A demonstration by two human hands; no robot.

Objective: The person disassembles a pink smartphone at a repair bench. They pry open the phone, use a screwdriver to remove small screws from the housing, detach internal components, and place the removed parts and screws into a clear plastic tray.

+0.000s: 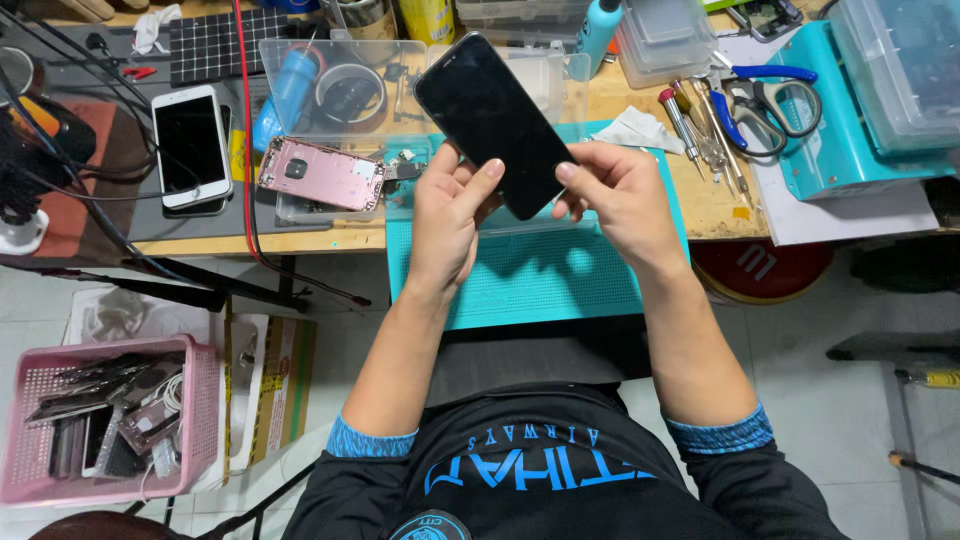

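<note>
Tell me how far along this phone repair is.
Done: the pink rear housing lies stripped and open on the bench. In hand: both the left hand and the right hand hold the black screen panel above the teal mat. Left: panel and housing are not yet joined.

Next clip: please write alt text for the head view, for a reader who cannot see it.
Seen from above, a seated person's left hand and right hand hold a black phone tilted over a teal mat. On the bench to the left lie a pink phone shell and a white phone; scissors and screwdrivers lie to the right.
</note>
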